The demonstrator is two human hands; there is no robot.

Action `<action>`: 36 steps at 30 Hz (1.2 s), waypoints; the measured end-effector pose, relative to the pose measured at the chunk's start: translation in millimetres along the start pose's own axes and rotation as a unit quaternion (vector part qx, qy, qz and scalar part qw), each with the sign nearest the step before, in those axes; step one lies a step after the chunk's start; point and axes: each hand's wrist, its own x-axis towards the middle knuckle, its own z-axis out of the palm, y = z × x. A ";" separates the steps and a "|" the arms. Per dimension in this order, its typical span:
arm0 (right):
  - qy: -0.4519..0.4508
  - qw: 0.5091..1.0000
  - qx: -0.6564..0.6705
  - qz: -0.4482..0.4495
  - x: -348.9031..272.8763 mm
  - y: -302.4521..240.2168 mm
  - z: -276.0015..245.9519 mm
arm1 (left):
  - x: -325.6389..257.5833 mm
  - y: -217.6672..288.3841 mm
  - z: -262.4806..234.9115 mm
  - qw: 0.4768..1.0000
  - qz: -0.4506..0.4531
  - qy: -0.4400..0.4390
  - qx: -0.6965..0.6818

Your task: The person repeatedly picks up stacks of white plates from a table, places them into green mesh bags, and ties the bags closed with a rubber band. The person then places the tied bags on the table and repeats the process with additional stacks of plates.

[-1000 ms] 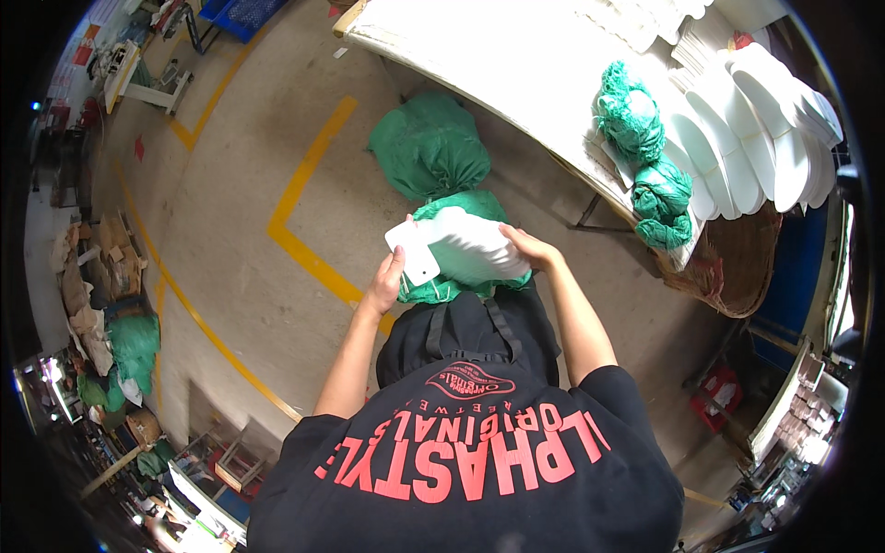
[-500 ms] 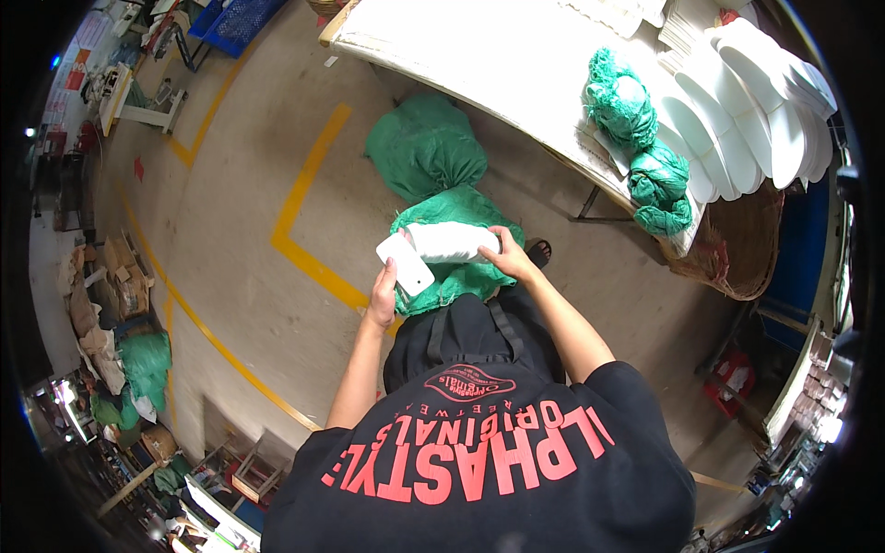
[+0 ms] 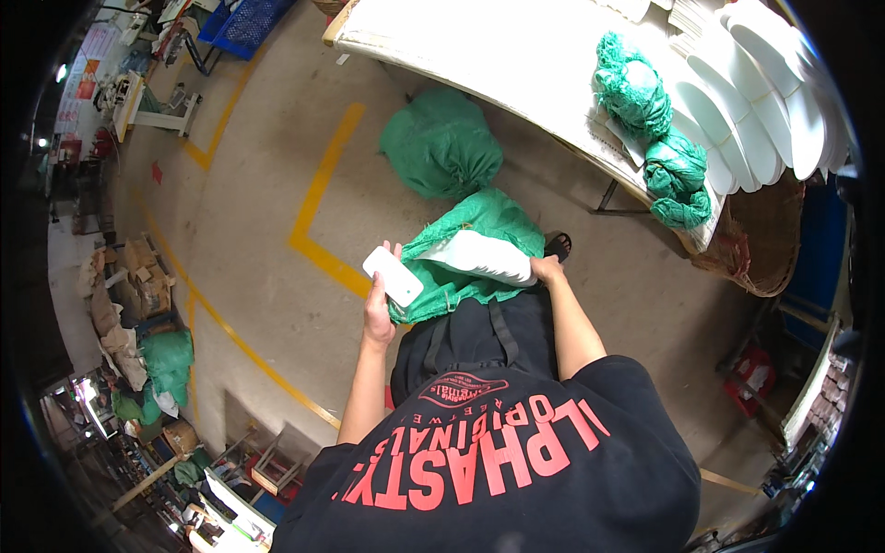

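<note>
My left hand (image 3: 377,309) is closed around a flat white slab (image 3: 395,276) with rounded corners and a small dark spot, which looks like a phone. My right hand (image 3: 548,268) grips one end of a stack of white insoles (image 3: 484,255); most of its fingers are hidden behind the stack. The stack lies sideways over an open green mesh sack (image 3: 502,214) in front of my lap, its other end close to the white slab. Whether the left fingers also touch the stack, I cannot tell.
Behind the open sack stands a full green sack (image 3: 442,143). A white-topped table (image 3: 479,46) carries bundled green netting (image 3: 636,92) and many white insoles (image 3: 737,101). A wicker basket (image 3: 761,240) stands under its right end. Yellow lines (image 3: 318,198) mark the floor.
My right hand has moved right with the insole stack, which now shows its layered edges. The white slab stays in my left hand, slightly more to the left of the stack.
</note>
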 end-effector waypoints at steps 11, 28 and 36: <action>-0.026 0.929 -0.035 -0.369 -23.7 10.1 -63.0 | -3.6 13.9 -41.2 0.995 0.025 0.090 -0.022; 0.054 0.677 0.410 -0.609 -203.4 -68.5 -266.6 | -13.0 145.0 13.3 0.991 0.120 0.052 0.039; -0.107 0.615 0.343 -0.702 -299.5 -88.2 -238.7 | -28.3 167.0 150.6 0.922 0.010 -0.301 0.242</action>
